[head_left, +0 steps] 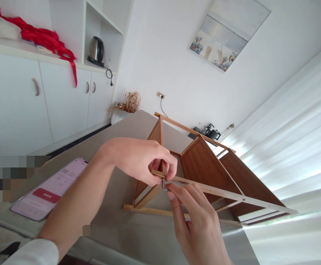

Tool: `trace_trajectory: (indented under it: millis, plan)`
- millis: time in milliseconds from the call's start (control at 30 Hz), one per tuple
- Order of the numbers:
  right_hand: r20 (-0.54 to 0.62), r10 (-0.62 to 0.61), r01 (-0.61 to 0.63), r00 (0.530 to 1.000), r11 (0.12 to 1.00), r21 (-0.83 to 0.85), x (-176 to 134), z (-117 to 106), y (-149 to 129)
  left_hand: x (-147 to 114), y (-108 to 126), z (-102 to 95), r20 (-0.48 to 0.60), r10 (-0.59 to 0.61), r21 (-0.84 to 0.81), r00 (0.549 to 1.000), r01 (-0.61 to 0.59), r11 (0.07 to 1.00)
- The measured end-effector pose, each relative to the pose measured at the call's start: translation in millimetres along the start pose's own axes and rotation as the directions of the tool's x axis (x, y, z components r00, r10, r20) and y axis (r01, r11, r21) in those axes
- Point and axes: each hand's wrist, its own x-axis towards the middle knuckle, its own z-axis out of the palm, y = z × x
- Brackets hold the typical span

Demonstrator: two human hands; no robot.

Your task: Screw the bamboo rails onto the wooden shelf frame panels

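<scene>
A wooden shelf rack lies on its side on the table, its brown panels set between light wooden rails. My left hand is closed around the near end of the rack's upper rail, thumb and fingers wrapped over the corner. Just below those fingertips, a small bent metal hex key meets the rail end. My right hand pinches the key's other arm between thumb and forefinger. The fastener at the key's tip is hidden.
A phone with a running timer lies on the grey table, beside my left forearm. White cabinets stand at the left, with a kettle and red cloth on the shelf. A white curtain hangs at the right.
</scene>
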Motion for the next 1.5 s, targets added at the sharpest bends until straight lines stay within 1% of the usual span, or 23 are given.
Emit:
trace_trajectory:
  millis: [133,467,633,867,1133,1333,1500]
  plan:
    - [-0.003,-0.023,0.023,1.0,1.0,-0.02,-2,-3,2,0,2,-0.7,-0.001,-0.008,-0.003,1.0,0.008,1.0]
    - [0.14,-0.035,0.058,0.99,0.985,-0.161,6,-13,4,0,3,-1.0,0.009,-0.01,-0.022,1.0,0.01,1.0]
    - [0.207,-0.015,0.052,0.978,0.983,-0.175,11,-20,-1,0,4,-1.7,0.019,-0.005,-0.022,1.0,0.005,1.0]
    - [0.171,-0.039,0.066,0.984,0.986,-0.154,22,-26,-6,0,4,-1.8,0.018,-0.012,0.005,1.0,0.012,1.0]
    - [0.142,-0.047,0.053,0.989,0.998,-0.044,26,-26,-12,0,5,-1.5,0.007,-0.006,0.016,1.0,0.006,1.0]
    - [0.153,-0.039,0.048,0.987,0.997,-0.056,32,-29,-14,0,4,-1.8,0.006,0.006,-0.006,1.0,-0.006,1.0]
    - [0.18,-0.029,0.049,0.983,0.993,-0.104,42,-32,-21,1,4,-0.8,0.003,-0.004,0.006,1.0,0.004,1.0]
